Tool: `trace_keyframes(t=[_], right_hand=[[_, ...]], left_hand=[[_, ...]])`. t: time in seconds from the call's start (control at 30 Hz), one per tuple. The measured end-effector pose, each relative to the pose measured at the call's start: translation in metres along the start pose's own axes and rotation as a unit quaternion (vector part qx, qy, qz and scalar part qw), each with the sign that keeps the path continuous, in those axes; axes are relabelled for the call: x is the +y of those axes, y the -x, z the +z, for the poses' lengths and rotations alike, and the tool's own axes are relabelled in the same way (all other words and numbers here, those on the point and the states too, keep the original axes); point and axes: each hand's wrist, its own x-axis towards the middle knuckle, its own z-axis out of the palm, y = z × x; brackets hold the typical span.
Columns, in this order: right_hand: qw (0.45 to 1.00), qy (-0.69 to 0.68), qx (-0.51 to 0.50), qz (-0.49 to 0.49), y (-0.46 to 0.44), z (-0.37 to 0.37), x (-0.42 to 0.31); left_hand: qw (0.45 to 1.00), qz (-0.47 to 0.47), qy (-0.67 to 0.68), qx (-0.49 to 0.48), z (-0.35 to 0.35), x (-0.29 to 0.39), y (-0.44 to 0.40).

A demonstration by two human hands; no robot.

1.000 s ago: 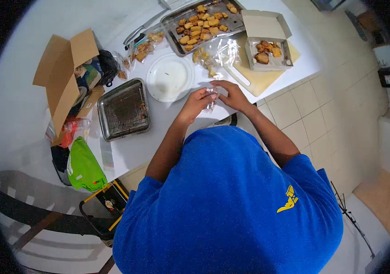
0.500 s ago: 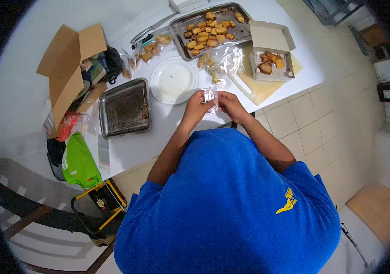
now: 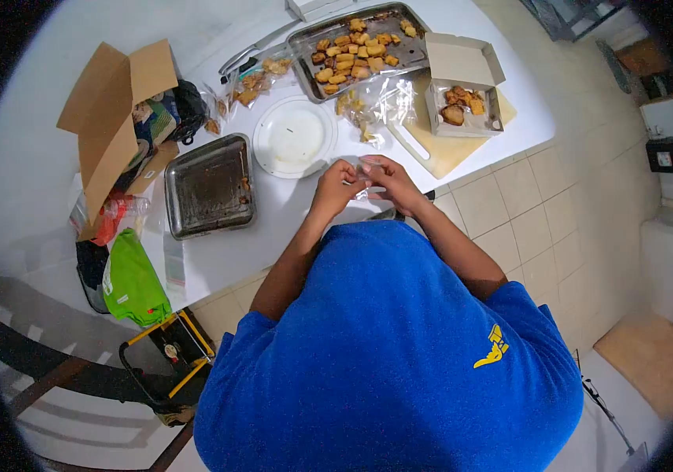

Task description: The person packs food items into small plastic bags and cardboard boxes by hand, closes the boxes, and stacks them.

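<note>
A small clear plastic bag (image 3: 362, 191) is pinched between my two hands, close to the table's front edge. My left hand (image 3: 338, 189) grips it from the left with curled fingers. On the other side, my right hand (image 3: 390, 182) has its fingers closed on the bag's upper part. Beyond them lie clear bags with pale yellow pieces (image 3: 356, 114). The white plate (image 3: 295, 138) is just left of my hands, with a small dark mark on it. A metal tray (image 3: 305, 82) at the back carries several browned, baked-looking pieces (image 3: 356, 59).
To the right, an open white box (image 3: 462, 118) with browned pieces stands on a cutting board (image 3: 439, 161). An emptied-looking, stained metal pan (image 3: 209, 189) sits left. A knife (image 3: 250, 55), filled bags (image 3: 254, 85), a cardboard box (image 3: 104, 126) and green cloth (image 3: 133, 279) are farther left.
My fingers have shifted on the clear bag, the right hand now reaching over its top. The bag looks lower and more covered by my hands. The whole view has shifted slightly.
</note>
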Motion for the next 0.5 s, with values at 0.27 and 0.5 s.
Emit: trace_keyframes(t=[0.27,0.5], right_hand=[[0.771,0.404,0.178,-0.460,-0.024,0.005,-0.010],[0.685,0.545,0.055,-0.480,0.001,-0.007,-0.002]], left_hand=[[0.949,-0.130,0.286,-0.019,-0.001,0.005,0.014],[0.839,-0.079,0.534,-0.073,0.008,0.038,0.011]])
